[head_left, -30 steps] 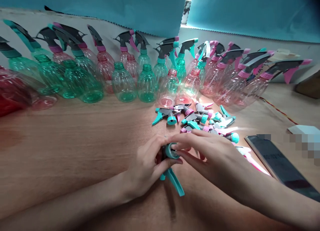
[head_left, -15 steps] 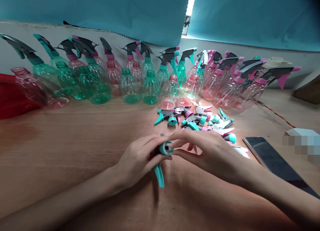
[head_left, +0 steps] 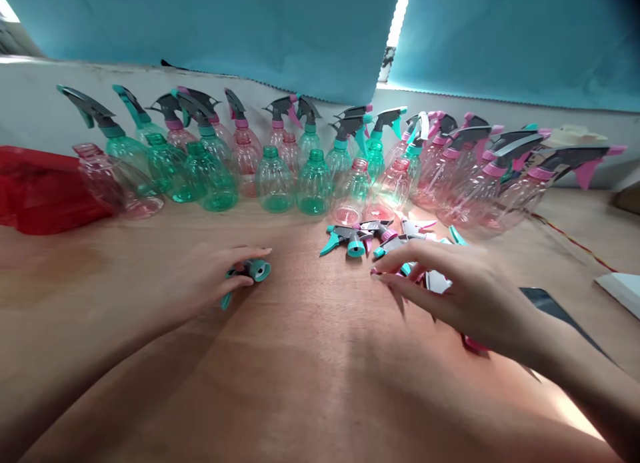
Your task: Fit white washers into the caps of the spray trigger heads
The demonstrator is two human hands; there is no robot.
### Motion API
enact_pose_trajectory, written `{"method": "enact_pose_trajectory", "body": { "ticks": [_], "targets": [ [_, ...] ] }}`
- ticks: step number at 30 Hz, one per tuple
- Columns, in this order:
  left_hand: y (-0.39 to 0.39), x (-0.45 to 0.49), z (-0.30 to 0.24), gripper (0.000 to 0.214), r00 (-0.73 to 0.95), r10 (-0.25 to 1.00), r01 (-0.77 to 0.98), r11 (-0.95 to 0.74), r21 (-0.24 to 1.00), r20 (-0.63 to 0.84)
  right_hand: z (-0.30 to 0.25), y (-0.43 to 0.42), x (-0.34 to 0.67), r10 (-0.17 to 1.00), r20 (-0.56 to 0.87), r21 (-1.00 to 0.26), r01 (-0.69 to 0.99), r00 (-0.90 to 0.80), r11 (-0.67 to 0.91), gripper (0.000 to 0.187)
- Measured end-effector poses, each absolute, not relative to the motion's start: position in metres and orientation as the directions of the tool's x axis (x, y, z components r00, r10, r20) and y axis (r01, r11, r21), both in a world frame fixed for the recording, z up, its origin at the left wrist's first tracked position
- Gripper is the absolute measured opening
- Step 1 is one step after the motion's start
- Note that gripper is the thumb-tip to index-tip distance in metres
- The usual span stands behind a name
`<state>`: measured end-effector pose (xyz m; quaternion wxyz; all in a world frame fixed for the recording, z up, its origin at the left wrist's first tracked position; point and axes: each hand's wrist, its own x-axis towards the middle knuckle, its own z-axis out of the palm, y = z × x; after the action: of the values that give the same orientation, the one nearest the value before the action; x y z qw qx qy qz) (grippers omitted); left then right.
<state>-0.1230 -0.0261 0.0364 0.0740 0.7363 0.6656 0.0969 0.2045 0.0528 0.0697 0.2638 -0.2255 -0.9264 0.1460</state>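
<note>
My left hand [head_left: 213,279] is closed around a teal and grey spray trigger head [head_left: 253,271], held low over the wooden table [head_left: 310,356] left of centre. My right hand [head_left: 450,289] hovers over a pile of loose trigger heads [head_left: 370,237], fingers stretched out and apart, holding nothing. The pile's teal, pink and grey heads lie partly hidden under that hand.
A row of green and pink plastic spray bottles [head_left: 273,179], some capped with triggers and some bare, lines the table's back edge. A red bag [head_left: 40,196] lies at far left. A dark phone [head_left: 560,309] and a white object [head_left: 620,286] sit at right.
My hands have parted. The left hand carried the teal trigger head away to the left; the right hand let go and moved right over the pile.
</note>
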Motion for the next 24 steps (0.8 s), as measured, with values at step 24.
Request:
{"method": "enact_pose_trajectory", "body": {
  "ticks": [24],
  "targets": [
    [0.079, -0.003, 0.034, 0.017, 0.609, 0.765, 0.783, -0.621, -0.008, 0.212, 0.092, 0.071, 0.229, 0.583, 0.380, -0.289, 0.507, -0.718, 0.812, 0.013]
  ]
}}
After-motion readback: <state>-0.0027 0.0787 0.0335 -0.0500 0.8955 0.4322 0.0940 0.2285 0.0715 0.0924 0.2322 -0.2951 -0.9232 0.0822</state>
